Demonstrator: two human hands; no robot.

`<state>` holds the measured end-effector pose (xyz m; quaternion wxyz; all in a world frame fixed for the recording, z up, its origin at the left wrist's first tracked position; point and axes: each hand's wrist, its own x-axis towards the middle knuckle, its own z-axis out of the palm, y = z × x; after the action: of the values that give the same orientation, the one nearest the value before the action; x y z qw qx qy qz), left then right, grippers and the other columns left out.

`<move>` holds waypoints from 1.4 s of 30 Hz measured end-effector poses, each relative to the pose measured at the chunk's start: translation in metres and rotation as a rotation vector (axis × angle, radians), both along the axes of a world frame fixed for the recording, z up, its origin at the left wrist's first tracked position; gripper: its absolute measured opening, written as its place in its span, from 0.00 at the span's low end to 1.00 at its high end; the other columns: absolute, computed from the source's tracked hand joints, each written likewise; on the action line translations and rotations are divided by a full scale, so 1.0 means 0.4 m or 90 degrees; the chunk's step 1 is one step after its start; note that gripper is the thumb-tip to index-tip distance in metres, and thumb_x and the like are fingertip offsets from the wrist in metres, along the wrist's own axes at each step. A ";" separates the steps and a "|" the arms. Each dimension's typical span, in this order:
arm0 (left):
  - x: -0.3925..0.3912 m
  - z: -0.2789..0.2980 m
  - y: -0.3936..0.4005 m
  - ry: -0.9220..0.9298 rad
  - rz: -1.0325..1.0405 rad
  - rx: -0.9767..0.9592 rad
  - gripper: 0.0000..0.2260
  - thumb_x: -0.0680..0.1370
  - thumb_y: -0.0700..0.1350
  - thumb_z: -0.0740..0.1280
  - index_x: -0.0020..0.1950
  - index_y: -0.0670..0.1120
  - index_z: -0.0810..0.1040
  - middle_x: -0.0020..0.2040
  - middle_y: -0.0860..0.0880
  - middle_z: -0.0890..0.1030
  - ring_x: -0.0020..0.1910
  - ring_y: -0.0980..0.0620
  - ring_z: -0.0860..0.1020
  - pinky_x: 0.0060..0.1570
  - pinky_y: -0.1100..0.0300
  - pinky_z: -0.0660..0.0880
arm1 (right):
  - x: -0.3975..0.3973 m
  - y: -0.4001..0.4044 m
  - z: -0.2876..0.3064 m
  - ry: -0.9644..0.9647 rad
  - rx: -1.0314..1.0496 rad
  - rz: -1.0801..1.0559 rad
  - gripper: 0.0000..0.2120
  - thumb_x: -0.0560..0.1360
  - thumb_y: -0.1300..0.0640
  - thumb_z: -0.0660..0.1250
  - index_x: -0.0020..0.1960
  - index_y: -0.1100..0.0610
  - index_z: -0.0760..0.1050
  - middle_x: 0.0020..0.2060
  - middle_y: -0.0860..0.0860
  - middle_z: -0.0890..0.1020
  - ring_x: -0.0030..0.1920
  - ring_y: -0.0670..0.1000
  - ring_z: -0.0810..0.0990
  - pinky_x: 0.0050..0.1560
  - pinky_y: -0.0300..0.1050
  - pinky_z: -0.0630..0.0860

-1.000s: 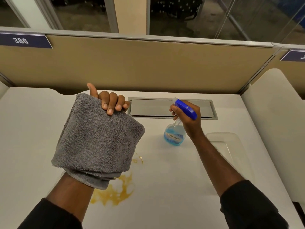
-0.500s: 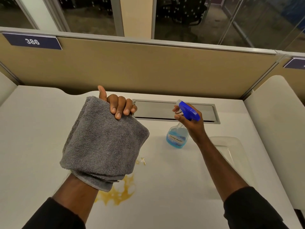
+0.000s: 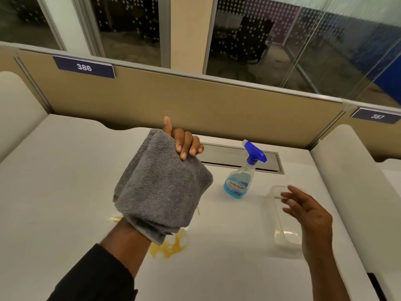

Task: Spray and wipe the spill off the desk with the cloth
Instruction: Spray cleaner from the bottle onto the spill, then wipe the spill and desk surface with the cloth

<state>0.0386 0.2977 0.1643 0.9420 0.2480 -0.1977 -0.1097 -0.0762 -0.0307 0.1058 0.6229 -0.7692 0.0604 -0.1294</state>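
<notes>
In the head view, your right hand [image 3: 308, 210] has let go of the spray bottle [image 3: 243, 179], now upright on the desk [image 3: 65, 192] beyond its spread fingers, while your left hand [image 3: 184, 142] still grips the grey cloth [image 3: 160, 187] above the spill [image 3: 171, 246].

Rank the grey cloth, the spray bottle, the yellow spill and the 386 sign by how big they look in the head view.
1. grey cloth, though held up near the camera, which enlarges it.
2. spray bottle.
3. yellow spill, partly hidden by the cloth, and 386 sign: too alike to rank.
</notes>
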 end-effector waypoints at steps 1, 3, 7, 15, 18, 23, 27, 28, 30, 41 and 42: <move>-0.016 0.014 0.001 0.009 0.003 0.022 0.30 0.73 0.60 0.57 0.17 0.42 0.75 0.15 0.47 0.71 0.22 0.49 0.75 0.31 0.59 0.75 | -0.033 0.019 0.019 -0.002 0.012 -0.008 0.14 0.79 0.66 0.66 0.62 0.56 0.81 0.52 0.61 0.85 0.50 0.54 0.85 0.49 0.44 0.84; -0.050 0.041 0.004 0.007 0.004 0.078 0.32 0.71 0.60 0.54 0.15 0.42 0.74 0.14 0.47 0.70 0.21 0.50 0.76 0.30 0.61 0.75 | -0.087 0.068 0.063 -0.005 0.021 -0.010 0.12 0.80 0.67 0.65 0.59 0.58 0.81 0.50 0.64 0.85 0.46 0.55 0.86 0.45 0.42 0.84; -0.133 0.075 0.003 -0.014 0.029 0.167 0.28 0.71 0.59 0.55 0.19 0.45 0.79 0.15 0.47 0.72 0.21 0.50 0.76 0.30 0.58 0.75 | -0.169 0.201 0.169 -0.071 0.013 -0.003 0.10 0.80 0.65 0.65 0.56 0.56 0.82 0.45 0.55 0.87 0.45 0.57 0.86 0.43 0.41 0.84; -0.313 0.065 0.016 0.019 0.407 0.439 0.29 0.80 0.53 0.61 0.26 0.35 0.62 0.25 0.39 0.62 0.25 0.40 0.59 0.26 0.44 0.61 | -0.293 0.504 0.286 -0.153 -0.036 0.126 0.07 0.80 0.51 0.68 0.56 0.49 0.83 0.48 0.46 0.87 0.48 0.51 0.86 0.40 0.39 0.82; -0.335 0.068 0.040 -0.013 0.534 0.536 0.27 0.80 0.57 0.61 0.25 0.47 0.58 0.23 0.44 0.59 0.24 0.47 0.57 0.23 0.46 0.58 | -0.319 0.567 0.285 -0.117 -0.094 0.138 0.24 0.72 0.33 0.67 0.61 0.46 0.80 0.51 0.39 0.85 0.51 0.44 0.84 0.42 0.32 0.79; -0.347 0.064 0.070 -0.118 0.709 0.724 0.28 0.81 0.54 0.59 0.23 0.45 0.62 0.19 0.47 0.63 0.21 0.49 0.61 0.23 0.49 0.63 | -0.323 0.597 0.269 -0.014 -0.273 0.113 0.49 0.60 0.19 0.61 0.74 0.45 0.68 0.63 0.43 0.80 0.58 0.45 0.81 0.58 0.44 0.82; -0.344 0.062 0.073 -0.173 0.739 0.786 0.26 0.82 0.55 0.59 0.24 0.51 0.60 0.20 0.53 0.63 0.22 0.51 0.62 0.24 0.56 0.60 | -0.279 0.582 0.238 -0.016 -0.312 0.073 0.28 0.73 0.39 0.70 0.69 0.49 0.74 0.55 0.42 0.81 0.45 0.37 0.78 0.49 0.24 0.73; -0.343 0.058 0.074 -0.177 0.741 0.800 0.26 0.82 0.56 0.59 0.25 0.52 0.60 0.20 0.53 0.62 0.23 0.51 0.62 0.24 0.57 0.60 | -0.265 0.573 0.230 -0.024 -0.318 0.062 0.22 0.75 0.45 0.71 0.67 0.51 0.76 0.53 0.43 0.82 0.43 0.34 0.76 0.47 0.21 0.69; -0.343 0.045 0.079 -0.167 0.717 0.834 0.26 0.81 0.61 0.56 0.25 0.52 0.62 0.21 0.53 0.64 0.23 0.52 0.65 0.25 0.60 0.63 | -0.234 0.547 0.218 -0.031 -0.303 0.067 0.14 0.78 0.53 0.70 0.63 0.53 0.79 0.52 0.46 0.84 0.44 0.33 0.76 0.45 0.20 0.70; -0.404 -0.016 0.115 -0.308 0.452 1.043 0.16 0.76 0.57 0.68 0.51 0.46 0.84 0.42 0.50 0.85 0.40 0.52 0.81 0.41 0.52 0.80 | -0.131 0.473 0.115 -0.087 -0.297 0.196 0.09 0.80 0.62 0.68 0.59 0.57 0.79 0.50 0.50 0.83 0.48 0.43 0.78 0.58 0.36 0.77; -0.409 -0.019 0.111 -0.303 0.477 1.062 0.15 0.76 0.57 0.68 0.50 0.46 0.84 0.41 0.50 0.85 0.38 0.52 0.81 0.40 0.51 0.80 | -0.136 0.471 0.103 -0.114 -0.304 0.157 0.10 0.78 0.63 0.70 0.59 0.59 0.79 0.51 0.51 0.83 0.51 0.44 0.77 0.60 0.37 0.74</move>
<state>-0.1252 0.3419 0.1565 0.3694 0.9051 -0.1501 0.1475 -0.1305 0.1579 0.1471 0.4378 -0.8813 -0.1213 -0.1302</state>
